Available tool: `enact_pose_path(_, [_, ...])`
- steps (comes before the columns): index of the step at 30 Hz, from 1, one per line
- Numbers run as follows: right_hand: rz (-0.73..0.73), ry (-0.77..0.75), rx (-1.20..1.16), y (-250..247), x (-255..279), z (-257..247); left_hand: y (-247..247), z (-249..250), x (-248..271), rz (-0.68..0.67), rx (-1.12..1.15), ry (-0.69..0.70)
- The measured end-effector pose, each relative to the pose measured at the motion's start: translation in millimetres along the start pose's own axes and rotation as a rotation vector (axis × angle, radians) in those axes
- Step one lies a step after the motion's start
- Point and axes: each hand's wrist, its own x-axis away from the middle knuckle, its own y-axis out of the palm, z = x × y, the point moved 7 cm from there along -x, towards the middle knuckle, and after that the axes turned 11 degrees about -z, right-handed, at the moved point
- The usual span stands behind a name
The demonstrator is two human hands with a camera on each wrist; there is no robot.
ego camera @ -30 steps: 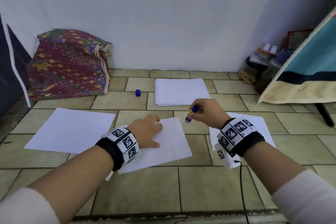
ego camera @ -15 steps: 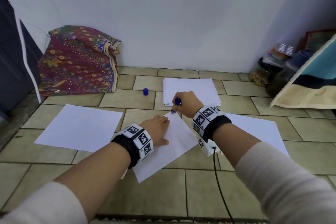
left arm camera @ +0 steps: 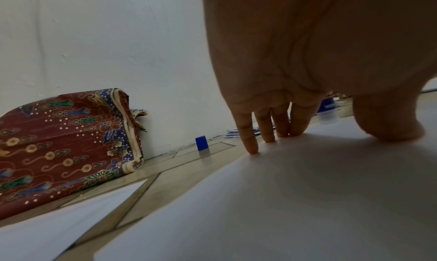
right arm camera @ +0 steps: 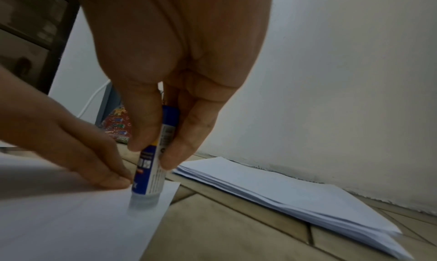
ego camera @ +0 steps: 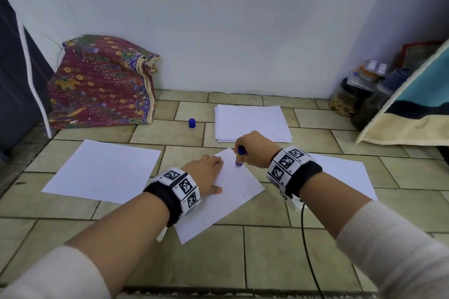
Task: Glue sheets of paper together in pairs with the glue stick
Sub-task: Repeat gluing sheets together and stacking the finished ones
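The head view shows the whole sheet (ego camera: 233,192) on the floor, the left hand (ego camera: 205,176) pressing it flat with straight fingers (left arm camera: 250,143). Only the right wrist view shows the right hand (right arm camera: 179,89) pinching the glue stick (right arm camera: 151,169), its tip on the sheet's corner beside those fingers.

A blue-and-white glue stick (ego camera: 239,157) is held nearly upright, tip pressed on the far corner of a white sheet (ego camera: 233,192) laid askew on the tiled floor, with a paper stack (ego camera: 251,122) lying just beyond.
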Motion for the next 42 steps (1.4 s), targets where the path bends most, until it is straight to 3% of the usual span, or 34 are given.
enact_pose_path(11, [-0.042,0.000,-0.078,23.7,43.4,19.4,-4.1,2.2,0.1,0.029,0.029,0.017])
enact_pose_path(17, [-0.056,0.003,-0.074,28.0,60.1,32.7,-0.7,5.8,-3.4,-0.052,-0.061,0.018])
enact_pose_path(20, [0.008,0.008,-0.135,19.0,63.5,41.3,-2.2,3.1,0.0,-0.073,-0.074,-0.006])
enact_pose_path(25, [0.233,0.062,-0.287,-0.6,56.5,56.7,-10.9,3.1,8.1,0.005,-0.024,-0.055])
enact_pose_path(30, [0.228,0.055,-0.318,4.3,35.3,45.1,-5.4,17.3,10.4,0.020,-0.018,0.058])
enact_pose_path(36, [0.226,0.035,-0.304,1.0,13.4,25.9,-9.1,0.9,16.2,0.039,-0.009,-0.096])
enact_pose_path(42, [0.207,-0.007,-0.264,-5.5,-4.8,4.4,-7.1,-4.9,18.6,0.057,0.126,-0.115])
